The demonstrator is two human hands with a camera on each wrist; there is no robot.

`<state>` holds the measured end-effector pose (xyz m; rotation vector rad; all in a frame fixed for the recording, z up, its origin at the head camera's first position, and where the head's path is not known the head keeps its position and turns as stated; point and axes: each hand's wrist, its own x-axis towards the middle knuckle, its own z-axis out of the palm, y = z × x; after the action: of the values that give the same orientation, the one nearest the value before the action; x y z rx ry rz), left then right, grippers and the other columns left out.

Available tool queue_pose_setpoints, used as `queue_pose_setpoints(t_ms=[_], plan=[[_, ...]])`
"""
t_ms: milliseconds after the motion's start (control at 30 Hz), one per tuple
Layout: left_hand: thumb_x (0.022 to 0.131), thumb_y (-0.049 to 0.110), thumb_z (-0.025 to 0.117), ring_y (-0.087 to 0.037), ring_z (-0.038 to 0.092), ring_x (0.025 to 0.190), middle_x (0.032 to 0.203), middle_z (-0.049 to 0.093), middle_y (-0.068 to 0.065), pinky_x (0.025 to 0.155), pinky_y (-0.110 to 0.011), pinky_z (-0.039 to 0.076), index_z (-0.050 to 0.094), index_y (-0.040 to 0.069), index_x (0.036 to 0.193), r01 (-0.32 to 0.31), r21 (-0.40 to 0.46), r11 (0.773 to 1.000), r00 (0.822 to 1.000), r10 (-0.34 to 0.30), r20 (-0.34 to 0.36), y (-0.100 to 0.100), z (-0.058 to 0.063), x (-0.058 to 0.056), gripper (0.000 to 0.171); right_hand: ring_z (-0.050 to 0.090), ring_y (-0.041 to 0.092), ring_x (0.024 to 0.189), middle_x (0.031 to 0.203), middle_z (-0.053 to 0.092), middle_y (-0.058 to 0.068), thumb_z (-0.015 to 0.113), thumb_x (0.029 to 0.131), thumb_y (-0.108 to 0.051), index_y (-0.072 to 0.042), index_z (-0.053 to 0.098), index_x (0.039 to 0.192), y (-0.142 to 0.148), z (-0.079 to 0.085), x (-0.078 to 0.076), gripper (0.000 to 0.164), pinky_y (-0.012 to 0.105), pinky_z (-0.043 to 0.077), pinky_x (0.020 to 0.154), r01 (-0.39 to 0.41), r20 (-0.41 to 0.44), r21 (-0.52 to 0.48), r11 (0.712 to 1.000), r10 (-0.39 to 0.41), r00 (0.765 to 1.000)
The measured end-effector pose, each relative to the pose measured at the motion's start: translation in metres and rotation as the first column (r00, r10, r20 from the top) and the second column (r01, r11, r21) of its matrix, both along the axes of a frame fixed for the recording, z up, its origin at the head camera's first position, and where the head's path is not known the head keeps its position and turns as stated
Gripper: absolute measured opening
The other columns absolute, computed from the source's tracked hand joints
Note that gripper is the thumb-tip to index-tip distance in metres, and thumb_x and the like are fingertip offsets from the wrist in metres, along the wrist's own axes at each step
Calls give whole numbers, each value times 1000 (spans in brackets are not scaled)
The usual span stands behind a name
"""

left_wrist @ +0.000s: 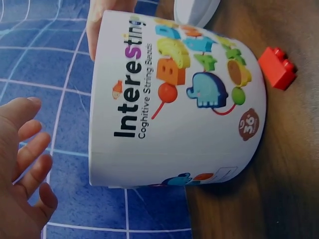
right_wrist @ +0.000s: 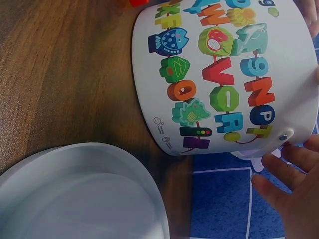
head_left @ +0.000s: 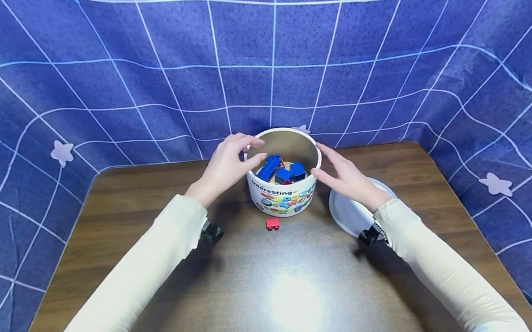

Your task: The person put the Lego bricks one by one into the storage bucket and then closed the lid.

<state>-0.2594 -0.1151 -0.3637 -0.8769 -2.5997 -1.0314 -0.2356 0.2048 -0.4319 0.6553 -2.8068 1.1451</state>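
A round white bucket point(head_left: 259, 197) with printed letters and animal pictures stands upright at the back of the table. Inside it lie several blue toy bricks point(head_left: 298, 171) and some red and orange bits, partly hidden by the wall. My left hand point(head_left: 232, 161) hovers at the bucket's left rim, its fingers loosely bent around nothing; the left wrist view shows a gap between them and the wall. On the right side, my right hand point(head_left: 346, 176) has its fingers spread along the rim, at or very near it. A red toy brick point(head_left: 272, 224) lies in front of the bucket.
A round white lid point(head_left: 343, 216) lies on the wooden table point(head_left: 240, 289), right of the bucket and partly under my right forearm. Behind the table hangs a blue cloth point(head_left: 242, 42) with a white grid and stars.
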Motion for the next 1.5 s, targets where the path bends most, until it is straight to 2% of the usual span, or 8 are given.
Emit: queue_pose_setpoints(t_ms=[200, 400, 600, 767, 867, 1100, 1200, 1500], plan=[[93, 22, 80, -27, 61, 96, 113, 73, -5, 86, -39, 51, 76, 11, 120, 41, 25, 999, 999, -41, 3, -6, -1, 22, 29, 42, 35, 148, 167, 33, 15, 61, 105, -41, -11, 25, 166, 1, 0, 0, 77, 53, 39, 119, -4, -13, -7, 1000, 4, 1000], [93, 20, 81, -25, 61, 95, 108, 73, -6, 82, -38, 52, 76, 10, 119, 71, 20, 997, 997, -72, 13, -12, -7, 45, 29, 42, 36, 147, 167, 34, 17, 62, 104, -40, -10, 26, 165, 1, 0, 0, 77, 53, 40, 119, -9, -19, -13, 1000, 9, 1000], [90, 20, 83, -22, 60, 96, 104, 72, -6, 82, -38, 53, 77, 10, 118, 112, 13, 994, 994, -112, 12, -13, -27, 64, 30, 44, 34, 146, 165, 36, 16, 62, 104, -38, -10, 26, 165, 0, 0, -1, 77, 52, 40, 119, -13, -21, -28, 1000, 12, 1000], [90, 21, 84, -25, 63, 100, 111, 74, -5, 84, -39, 57, 78, 9, 117, 148, -21, 989, 987, -146, 69, -11, -48, 78, 30, 46, 33, 144, 164, 39, 15, 62, 104, -39, -12, 26, 165, 1, -1, -1, 76, 51, 41, 118, -15, -20, -38, 999, 14, 1000], [90, 21, 84, -27, 65, 105, 115, 74, -5, 91, -43, 56, 78, 8, 117, 150, -42, 988, 984, -145, 105, -10, -62, 82, 31, 47, 31, 144, 163, 40, 14, 62, 104, -42, -13, 26, 166, 1, -1, -1, 77, 51, 42, 117, -14, -10, -44, 999, 14, 1000], [93, 26, 81, -21, 62, 103, 113, 73, -1, 88, -41, 55, 78, 13, 118, 153, -108, 982, 977, -134, 164, -6, -91, 86, 29, 45, 33, 146, 166, 36, 14, 60, 104, -46, -13, 24, 166, 1, 0, 0, 80, 52, 41, 118, -7, 17, -32, 999, 7, 1000], [94, 26, 80, -21, 63, 107, 114, 72, -1, 93, -42, 55, 78, 12, 118, 151, -131, 980, 975, -126, 183, -3, -99, 87, 28, 45, 34, 146, 166, 35, 14, 61, 104, -46, -13, 23, 167, 1, 0, 0, 80, 53, 40, 118, -6, 22, -32, 999, 6, 1000], [92, 26, 81, -24, 63, 106, 113, 69, -4, 91, -46, 56, 76, 14, 119, 59, -222, 973, 984, -19, 175, 0, -124, 83, 31, 45, 36, 145, 166, 35, 15, 62, 104, -40, -12, 24, 166, 1, -1, -1, 78, 53, 39, 119, -13, 3, -39, 999, 13, 1000]])
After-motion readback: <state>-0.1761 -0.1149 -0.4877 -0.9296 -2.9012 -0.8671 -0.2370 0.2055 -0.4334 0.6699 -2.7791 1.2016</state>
